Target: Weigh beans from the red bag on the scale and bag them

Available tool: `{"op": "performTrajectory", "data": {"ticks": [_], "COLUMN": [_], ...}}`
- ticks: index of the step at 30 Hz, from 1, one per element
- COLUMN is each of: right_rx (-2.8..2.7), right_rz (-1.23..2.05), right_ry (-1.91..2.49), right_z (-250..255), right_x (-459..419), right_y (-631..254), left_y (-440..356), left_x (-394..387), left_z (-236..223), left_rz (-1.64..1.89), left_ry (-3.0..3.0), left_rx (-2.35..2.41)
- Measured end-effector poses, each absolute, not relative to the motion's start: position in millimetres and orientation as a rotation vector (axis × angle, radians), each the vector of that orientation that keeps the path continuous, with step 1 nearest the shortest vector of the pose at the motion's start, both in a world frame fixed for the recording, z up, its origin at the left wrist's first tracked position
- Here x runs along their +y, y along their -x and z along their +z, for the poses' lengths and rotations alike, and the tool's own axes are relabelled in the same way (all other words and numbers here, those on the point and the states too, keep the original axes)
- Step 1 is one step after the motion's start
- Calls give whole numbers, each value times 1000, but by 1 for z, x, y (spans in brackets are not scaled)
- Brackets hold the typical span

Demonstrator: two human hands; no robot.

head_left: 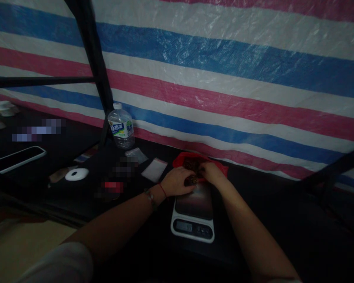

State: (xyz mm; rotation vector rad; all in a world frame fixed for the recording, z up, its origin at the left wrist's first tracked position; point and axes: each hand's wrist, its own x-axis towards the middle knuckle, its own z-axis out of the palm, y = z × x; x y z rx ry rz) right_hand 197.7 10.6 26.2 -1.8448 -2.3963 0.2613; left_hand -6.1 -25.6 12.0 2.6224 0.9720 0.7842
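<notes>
**Two hands work at a red bag behind a kitchen scale**

The label (121, 130) of the clear bottle (120, 116) carries large white Chinese characters on blue; 水 seems to be readable, the others I cannot read surely. On the display (183, 226) of the scale (176, 232), the digits are too dim for reading. Some blurred patches on the bench (268, 212) also hide what is there.

Both forearms reach forward and come near each other. The left hand (177, 181) is half curled, its thumb apart from the fingers, around some dark brown pieces (191, 163). The right hand (211, 172) bends down from the other side, with its fingertips at the same pieces. I cannot tell if either hand really grips one.

The pieces lie in the open red bag (222, 166), at the far end of the scale. The hands cover part of the bag, so I cannot tell if it rests on the scale.

To the left of the bag are a white packet (155, 169), a small clear bag (138, 155) and, farther away, a white round object (76, 174). The bottle stands close to a black post (92, 51), before a striped sheet (224, 70).
</notes>
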Motion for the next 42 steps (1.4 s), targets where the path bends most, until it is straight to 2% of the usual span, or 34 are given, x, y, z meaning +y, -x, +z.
{"op": "performTrajectory", "data": {"ticks": [12, 18, 27, 42], "right_rx": [-2147, -2231, -2356, -2305], "right_rz": [389, 497, 436, 613], "right_ry": [1527, 1373, 1337, 1359], "right_z": [49, 68, 64, 65], "right_x": [-4, -24, -25, -26], "right_y": [-188, -171, -169, -173], "left_y": [11, 10, 10, 11], "left_x": [-21, -16, -15, -17], "left_z": [13, 8, 7, 11], "left_rz": [835, 808, 801, 770], "left_ry": [-2562, -2565, -2585, -2586], "left_rx": [1021, 1058, 1021, 1033]}}
